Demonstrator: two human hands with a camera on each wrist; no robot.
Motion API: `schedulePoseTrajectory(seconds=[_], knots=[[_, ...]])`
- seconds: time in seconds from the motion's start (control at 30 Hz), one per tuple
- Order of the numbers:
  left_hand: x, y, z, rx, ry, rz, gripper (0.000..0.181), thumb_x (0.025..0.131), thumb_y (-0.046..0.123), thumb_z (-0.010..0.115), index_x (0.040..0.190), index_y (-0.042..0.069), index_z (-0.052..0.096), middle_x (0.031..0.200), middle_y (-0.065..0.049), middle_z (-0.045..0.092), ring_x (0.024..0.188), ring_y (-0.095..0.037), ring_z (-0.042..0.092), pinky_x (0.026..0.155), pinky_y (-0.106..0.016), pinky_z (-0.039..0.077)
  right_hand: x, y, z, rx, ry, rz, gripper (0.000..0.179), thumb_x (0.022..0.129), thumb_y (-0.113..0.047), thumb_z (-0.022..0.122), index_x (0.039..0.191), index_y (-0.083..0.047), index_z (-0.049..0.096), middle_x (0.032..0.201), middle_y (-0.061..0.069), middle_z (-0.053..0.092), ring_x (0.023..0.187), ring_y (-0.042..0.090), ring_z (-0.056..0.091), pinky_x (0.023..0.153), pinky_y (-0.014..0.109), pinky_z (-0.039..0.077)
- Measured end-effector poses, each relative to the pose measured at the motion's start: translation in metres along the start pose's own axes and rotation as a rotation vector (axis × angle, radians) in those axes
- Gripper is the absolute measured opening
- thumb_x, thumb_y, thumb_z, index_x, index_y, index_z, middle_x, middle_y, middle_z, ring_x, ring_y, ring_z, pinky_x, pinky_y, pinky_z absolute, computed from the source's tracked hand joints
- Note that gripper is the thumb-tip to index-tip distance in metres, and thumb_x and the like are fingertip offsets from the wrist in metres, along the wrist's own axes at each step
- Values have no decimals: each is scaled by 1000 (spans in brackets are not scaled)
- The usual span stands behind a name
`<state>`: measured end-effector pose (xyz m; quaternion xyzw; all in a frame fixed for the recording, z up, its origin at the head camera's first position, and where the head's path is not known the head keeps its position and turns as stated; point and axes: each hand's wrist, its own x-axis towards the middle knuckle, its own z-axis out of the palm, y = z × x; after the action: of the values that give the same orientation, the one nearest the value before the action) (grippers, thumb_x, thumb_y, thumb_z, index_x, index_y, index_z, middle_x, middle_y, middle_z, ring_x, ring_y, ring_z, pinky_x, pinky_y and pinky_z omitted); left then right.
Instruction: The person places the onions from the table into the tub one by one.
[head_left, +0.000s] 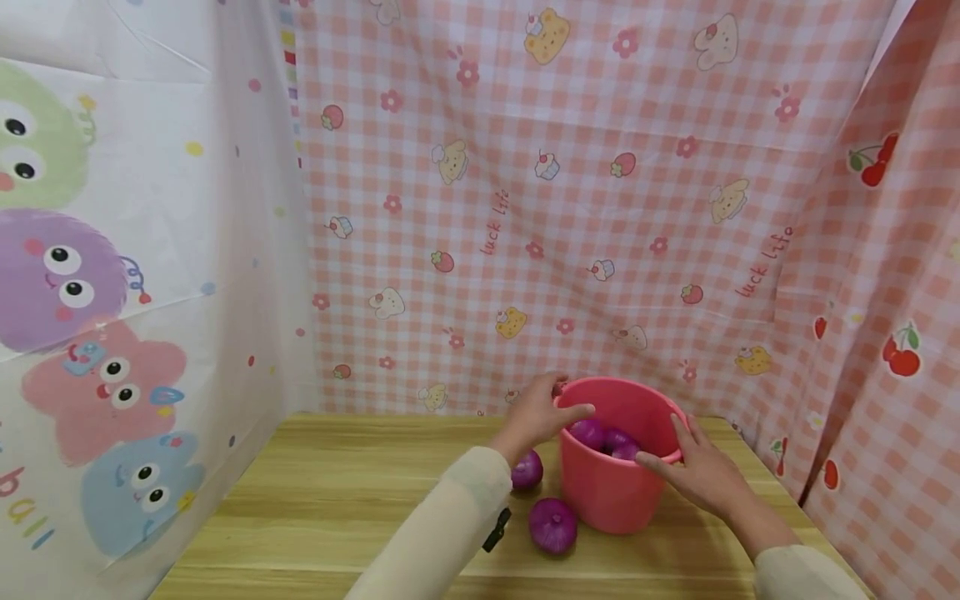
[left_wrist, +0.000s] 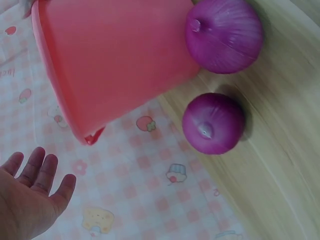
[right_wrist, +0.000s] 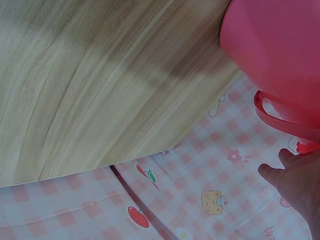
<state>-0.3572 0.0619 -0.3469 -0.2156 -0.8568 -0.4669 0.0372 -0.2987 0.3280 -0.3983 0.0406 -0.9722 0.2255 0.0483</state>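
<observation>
A pink bucket stands upright on the wooden table, with several purple onions inside it. Beside it, two more onions lie on the table: one near the front, the other to the left, partly behind the left forearm. My left hand is at the bucket's left rim; the left wrist view shows the fingers spread and apart from the bucket. Across from it, my right hand is at the right rim with extended fingers. A red handle hangs on the bucket's side near the right hand.
The wooden table ends at a pink checked cloth behind and a similar cloth on the right. A white cartoon-printed sheet hangs on the left. A black strap end shows beneath the left sleeve.
</observation>
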Motion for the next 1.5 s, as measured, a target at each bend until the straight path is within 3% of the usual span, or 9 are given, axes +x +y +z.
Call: schedulePoseTrajectory(seconds=[0.2, 0.43, 0.7, 0.97, 1.17, 1.4, 1.5], knots=[[-3, -8, -6, 7, 26, 1, 60, 85, 44, 77, 135, 16, 59, 114, -4, 64, 107, -24, 61, 84, -35, 54, 0, 1, 1, 0, 7, -6, 106, 92, -70, 47, 156, 3, 7, 156, 38, 3, 128, 68, 26, 95, 75, 35], [-10, -21, -9, -34, 29, -16, 59, 84, 44, 78, 136, 26, 58, 127, -4, 61, 117, -24, 56, 87, -40, 53, 1, 1, 0, -1, 4, -3, 106, 92, -70, 47, 156, 3, 6, 156, 38, 3, 128, 68, 27, 94, 75, 35], [-20, -43, -13, -44, 14, -83, 70, 83, 46, 78, 140, 13, 54, 133, -11, 58, 123, -30, 53, 99, -48, 48, 0, 1, 1, 8, 6, 5, 105, 92, -69, 48, 157, 2, 5, 157, 37, 2, 129, 67, 27, 95, 75, 35], [-29, -66, -13, -42, -14, -45, 63, 83, 39, 81, 136, 14, 58, 135, -9, 57, 124, -30, 53, 99, -49, 48, -1, 1, 0, 9, -3, 1, 106, 92, -70, 47, 156, 3, 4, 157, 37, 1, 129, 68, 26, 94, 75, 35], [-40, -79, -10, -17, -39, -54, 72, 81, 40, 81, 138, 6, 53, 133, -18, 58, 124, -34, 54, 100, -49, 47, -1, 0, 0, 11, 4, 0, 105, 92, -69, 47, 156, 2, 4, 157, 37, 2, 129, 67, 26, 95, 75, 35], [-53, -94, -2, -30, -74, -74, 73, 79, 36, 84, 137, 3, 54, 127, -17, 61, 114, -34, 59, 92, -45, 52, -2, -2, 0, 15, 2, -2, 106, 92, -70, 47, 156, 2, 4, 157, 37, 1, 129, 68, 26, 95, 75, 35], [-59, -101, 3, -35, -98, -45, 69, 79, 30, 85, 134, 1, 56, 122, -17, 63, 111, -34, 61, 92, -45, 53, -2, -3, 1, 18, 3, 2, 107, 91, -72, 47, 157, 2, 5, 157, 37, 1, 130, 67, 25, 96, 75, 34]])
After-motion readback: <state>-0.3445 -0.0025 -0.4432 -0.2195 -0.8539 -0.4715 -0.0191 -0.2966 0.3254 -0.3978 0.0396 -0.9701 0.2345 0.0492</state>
